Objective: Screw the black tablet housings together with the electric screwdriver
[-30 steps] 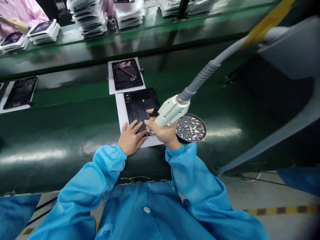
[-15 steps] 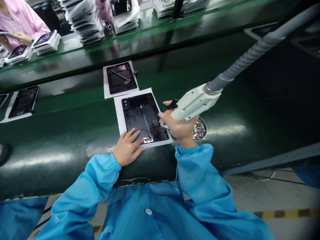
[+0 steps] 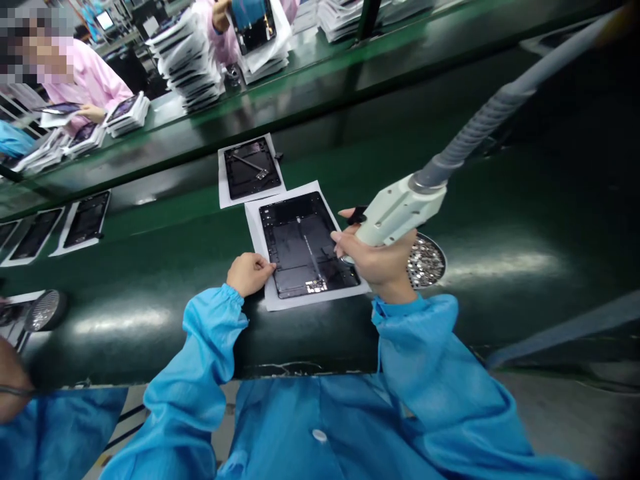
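Note:
A black tablet back panel (image 3: pixel 305 243) lies on a white sheet (image 3: pixel 260 230) on the green conveyor belt in front of me. My left hand (image 3: pixel 249 273) rests at the sheet's near left corner, fingers curled and pinching its edge. My right hand (image 3: pixel 377 257) is wrapped round a pale electric screwdriver (image 3: pixel 395 210) with a grey ribbed hose (image 3: pixel 480 127), its tip over the panel's right edge. Just right of that hand sits a round dish of small screws (image 3: pixel 427 261).
A second panel on a sheet (image 3: pixel 251 170) lies just beyond mine; more panels (image 3: pixel 85 220) sit further left on the belt. Stacks of trays (image 3: pixel 187 57) line the far table, where people in pink coats (image 3: pixel 87 77) work. Another round dish (image 3: pixel 44 310) lies at my left, beside a co-worker's hand (image 3: pixel 13 380).
My left hand slid off the panel to the sheet's left corner and curled. My right hand with the screwdriver moved from the panel's near edge to its right edge. My view swung left.

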`<state>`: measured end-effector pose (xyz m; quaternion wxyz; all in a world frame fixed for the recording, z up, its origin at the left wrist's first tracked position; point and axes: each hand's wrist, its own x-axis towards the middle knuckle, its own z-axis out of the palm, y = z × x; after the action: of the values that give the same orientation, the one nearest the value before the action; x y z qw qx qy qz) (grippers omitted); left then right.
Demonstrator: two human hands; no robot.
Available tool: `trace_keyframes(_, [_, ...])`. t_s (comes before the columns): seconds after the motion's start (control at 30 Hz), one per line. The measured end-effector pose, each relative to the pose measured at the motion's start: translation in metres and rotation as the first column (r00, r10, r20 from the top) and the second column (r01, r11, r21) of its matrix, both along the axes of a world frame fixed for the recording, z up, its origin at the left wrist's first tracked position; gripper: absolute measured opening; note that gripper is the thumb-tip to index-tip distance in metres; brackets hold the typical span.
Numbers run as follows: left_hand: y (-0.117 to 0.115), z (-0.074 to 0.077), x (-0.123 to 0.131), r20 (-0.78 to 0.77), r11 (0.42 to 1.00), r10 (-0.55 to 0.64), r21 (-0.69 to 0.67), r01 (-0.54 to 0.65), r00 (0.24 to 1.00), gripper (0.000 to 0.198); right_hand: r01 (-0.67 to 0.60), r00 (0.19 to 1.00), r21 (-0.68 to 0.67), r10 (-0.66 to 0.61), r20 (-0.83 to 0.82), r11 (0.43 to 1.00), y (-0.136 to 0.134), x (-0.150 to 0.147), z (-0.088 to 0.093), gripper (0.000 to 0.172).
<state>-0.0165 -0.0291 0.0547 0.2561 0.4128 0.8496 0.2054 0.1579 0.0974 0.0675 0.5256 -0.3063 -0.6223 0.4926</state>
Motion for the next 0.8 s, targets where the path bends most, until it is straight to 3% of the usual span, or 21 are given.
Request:
trace_keyframes(0.1, [-0.005, -0.006, -0.004, 0.063, 0.957, 0.131, 0.253, -0.143, 0.989, 0.022, -0.002, 0.999, -0.005, 0.002, 0.038, 1.0, -0.001, 0.001, 0.001, 0.015])
trace_keyframes(0.2, [-0.009, -0.005, -0.017, 0.129, 0.795, 0.321, 0.501, -0.341, 0.938, 0.017, -0.011, 0.997, -0.034, 0.014, 0.07, 0.999, -0.002, 0.0, -0.002, 0.017])
trace_keyframes(0.27, [-0.01, 0.0, -0.034, 0.159, 0.697, 0.382, 0.597, -0.396, 0.911, 0.017, -0.034, 0.996, -0.047, 0.037, 0.084, 0.998, -0.003, -0.003, -0.007, 0.013])
trace_keyframes(0.33, [-0.008, 0.009, -0.06, 0.146, 0.648, 0.415, 0.645, -0.404, 0.898, 0.017, -0.069, 0.993, -0.04, 0.073, 0.092, 0.997, -0.002, -0.008, -0.012, 0.011])
trace_keyframes(0.47, [0.0, 0.033, -0.129, -0.055, 0.649, 0.549, 0.657, -0.384, 0.834, 0.014, -0.117, 0.986, -0.036, 0.12, 0.117, 0.992, -0.001, -0.016, -0.015, 0.014])
trace_keyframes(0.63, [0.01, 0.072, -0.211, -0.222, 0.666, 0.63, 0.647, -0.37, 0.745, 0.012, -0.123, 0.984, -0.045, 0.127, 0.124, 0.991, 0.0, -0.02, -0.013, 0.021])
trace_keyframes(0.73, [0.009, 0.094, -0.245, -0.384, 0.71, 0.678, 0.563, -0.423, 0.627, 0.009, -0.137, 0.982, -0.033, 0.14, 0.127, 0.99, 0.002, -0.02, -0.015, 0.021])
trace_keyframes(0.8, [0.006, 0.104, -0.257, -0.451, 0.728, 0.68, 0.512, -0.456, 0.578, 0.021, -0.145, 0.98, -0.028, 0.148, 0.136, 0.989, 0.003, -0.021, -0.017, 0.019])
